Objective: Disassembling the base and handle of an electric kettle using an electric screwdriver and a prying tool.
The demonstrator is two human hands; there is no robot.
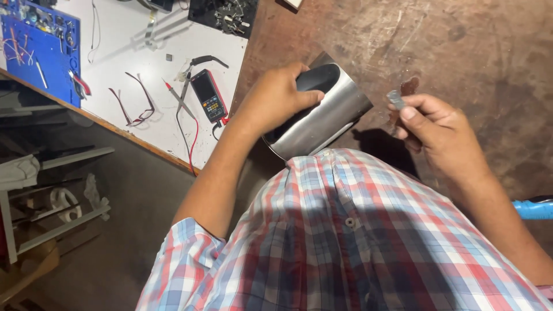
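Over the worn brown bench, near its left edge: polished steel cylinder (322,118) held tilted above the surface, against the checked shirt (345,242).
Left hand (276,98): closed over the cylinder's upper end, thumb on its dark opening.
Right hand (438,129): fingers pinched shut on a small grey metal piece (396,98), just beside the cylinder.
Step, as judged: part held ready beside the body, not yet touching.
Next move needs: steady cylinder, piece aligned.
White worktop (132,52): multimeter (208,95), leads.
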